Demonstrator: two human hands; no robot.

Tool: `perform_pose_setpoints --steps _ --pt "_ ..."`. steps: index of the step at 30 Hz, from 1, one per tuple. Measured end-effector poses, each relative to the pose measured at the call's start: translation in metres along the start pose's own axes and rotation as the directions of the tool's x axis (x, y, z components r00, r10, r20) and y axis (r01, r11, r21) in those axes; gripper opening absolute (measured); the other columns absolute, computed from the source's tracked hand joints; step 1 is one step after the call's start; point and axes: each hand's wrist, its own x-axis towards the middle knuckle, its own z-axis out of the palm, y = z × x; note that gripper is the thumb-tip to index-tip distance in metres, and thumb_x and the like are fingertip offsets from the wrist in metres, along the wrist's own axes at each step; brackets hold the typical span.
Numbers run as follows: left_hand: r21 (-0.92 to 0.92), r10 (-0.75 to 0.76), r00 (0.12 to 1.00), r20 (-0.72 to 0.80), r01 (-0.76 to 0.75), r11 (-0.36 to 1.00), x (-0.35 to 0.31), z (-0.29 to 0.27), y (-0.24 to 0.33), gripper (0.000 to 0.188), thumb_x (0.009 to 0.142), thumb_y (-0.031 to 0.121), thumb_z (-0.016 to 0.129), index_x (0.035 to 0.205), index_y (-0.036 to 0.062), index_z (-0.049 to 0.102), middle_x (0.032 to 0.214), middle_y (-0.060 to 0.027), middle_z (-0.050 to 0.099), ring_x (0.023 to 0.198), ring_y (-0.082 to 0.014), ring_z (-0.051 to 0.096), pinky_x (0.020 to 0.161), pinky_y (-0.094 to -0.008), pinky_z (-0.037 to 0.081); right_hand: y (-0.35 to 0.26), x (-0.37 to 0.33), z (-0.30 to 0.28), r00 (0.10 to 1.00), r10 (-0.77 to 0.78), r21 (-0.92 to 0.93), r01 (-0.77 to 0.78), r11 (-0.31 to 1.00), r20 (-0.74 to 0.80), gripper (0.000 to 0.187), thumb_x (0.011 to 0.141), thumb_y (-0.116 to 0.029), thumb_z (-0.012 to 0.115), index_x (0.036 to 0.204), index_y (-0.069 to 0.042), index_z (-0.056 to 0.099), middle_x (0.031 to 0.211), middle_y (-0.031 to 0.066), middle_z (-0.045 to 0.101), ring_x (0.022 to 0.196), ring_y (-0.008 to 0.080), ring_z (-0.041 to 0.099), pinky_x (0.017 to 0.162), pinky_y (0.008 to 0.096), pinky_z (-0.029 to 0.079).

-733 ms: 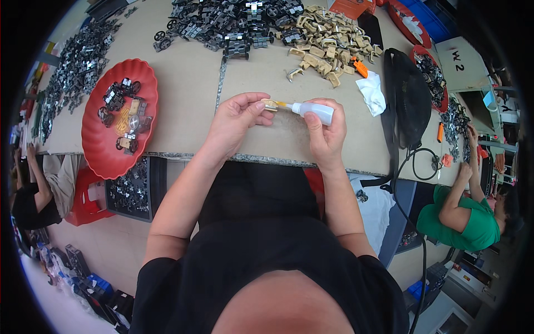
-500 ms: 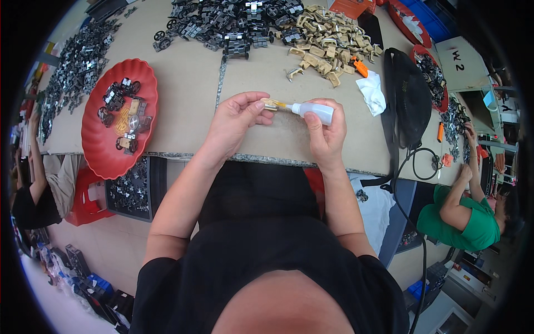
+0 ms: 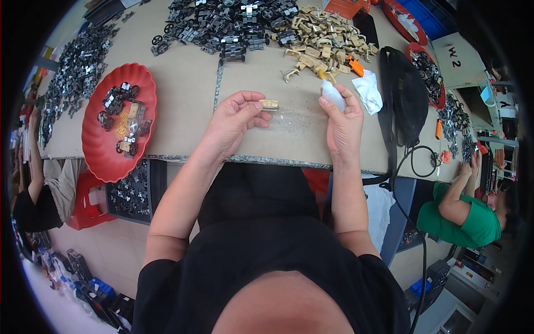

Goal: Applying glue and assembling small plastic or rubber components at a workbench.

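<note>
Between the thumb and fingers of my left hand point(image 3: 236, 119) is a small tan plastic part point(image 3: 270, 104), held above the table's near middle. My right hand point(image 3: 344, 114) grips a white squeeze bottle point(image 3: 332, 94) with a yellowish nozzle tip, which points up and away from me. The bottle is apart from the tan part. Beyond it lies a heap of similar tan parts point(image 3: 328, 42), and beside that a pile of black and grey toy-car chassis point(image 3: 233, 25). A red scalloped plate point(image 3: 92, 131) at the left holds a few assembled pieces, some with tan tops.
A black bag point(image 3: 406, 94) with a dangling cable lies at the right, beside a crumpled white tissue point(image 3: 368, 92) and an orange piece point(image 3: 356, 67). More dark parts point(image 3: 78, 67) cover the far left. A person in green point(image 3: 461, 214) works at the right; another sits at the left.
My right hand has moved the squeeze bottle right and away from the tan part, and its nozzle has swung from pointing left to pointing away from me. My left hand stays nearly in place.
</note>
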Motion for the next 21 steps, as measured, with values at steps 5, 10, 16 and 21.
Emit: perform_pose_setpoints --steps 5,10,16,21 --pt "-0.032 -0.048 0.998 0.032 0.049 0.998 0.003 0.006 0.003 0.022 0.087 0.007 0.054 0.106 -0.0018 0.047 0.092 -0.0102 0.057 0.080 -0.0171 0.059 0.070 -0.0271 0.050 0.006 0.007 -0.007 0.999 -0.039 -0.160 0.033 0.987 -0.029 0.037 0.070 0.008 0.067 0.102 0.000 0.050 0.098 0.0090 0.058 0.088 0.0132 0.056 0.080 0.0246 0.046" --pt "-0.094 -0.112 0.986 0.126 0.124 0.988 0.008 0.013 0.002 0.019 0.087 0.008 0.054 0.103 0.0000 0.049 0.092 -0.0098 0.058 0.080 -0.0163 0.059 0.069 -0.0265 0.050 0.018 0.008 -0.015 0.998 -0.060 -0.317 0.056 0.947 -0.001 0.036 0.072 0.003 0.069 0.103 0.001 0.052 0.099 0.0081 0.057 0.091 0.0130 0.054 0.082 0.0249 0.045" --pt "-0.182 -0.123 0.952 0.281 0.179 0.967 0.007 0.018 0.007 0.018 0.088 0.010 0.053 0.103 0.0008 0.050 0.091 -0.0092 0.058 0.079 -0.0151 0.057 0.071 -0.0277 0.049 0.005 -0.027 -0.009 0.956 -0.286 -0.478 0.283 0.831 0.069 0.029 0.085 -0.007 0.056 0.113 0.002 0.053 0.099 0.0038 0.053 0.083 0.0100 0.050 0.076 0.0243 0.043" --pt "-0.219 -0.148 0.928 0.341 0.231 0.948 0.007 0.032 0.002 0.016 0.089 0.013 0.053 0.103 0.0039 0.052 0.089 -0.0067 0.059 0.073 -0.0121 0.056 0.065 -0.0243 0.048 0.013 -0.038 0.004 0.880 0.179 0.128 -0.259 0.957 0.441 0.038 0.090 -0.015 0.053 0.124 0.001 0.047 0.098 0.0025 0.052 0.074 0.0097 0.045 0.068 0.0233 0.039"
